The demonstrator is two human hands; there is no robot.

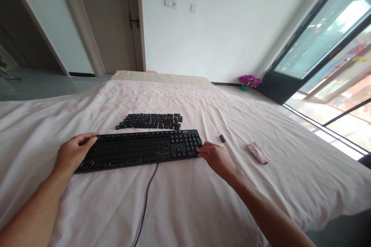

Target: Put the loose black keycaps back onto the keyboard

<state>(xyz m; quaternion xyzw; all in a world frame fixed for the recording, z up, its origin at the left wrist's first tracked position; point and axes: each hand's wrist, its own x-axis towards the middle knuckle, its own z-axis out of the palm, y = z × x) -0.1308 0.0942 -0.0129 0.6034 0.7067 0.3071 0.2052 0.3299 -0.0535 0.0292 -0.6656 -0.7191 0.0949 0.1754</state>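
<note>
A black keyboard (139, 149) lies flat on a bed covered with a pale pink sheet (185, 200); most of its main key area looks bare, while the number pad still has its caps. My left hand (74, 151) grips the keyboard's left end, fingers curled over the top corner. My right hand (216, 157) holds the right end, fingertips against the edge. Behind the keyboard, several loose black keycaps (150, 121) are laid out in rows. The keyboard's cable (146, 200) runs toward me.
A small black object (222, 138) lies right of the keyboard, and a small pink pouch (257, 152) further right. A pot of purple flowers (249, 82) stands on the floor by the tall windows. A door is at the back left.
</note>
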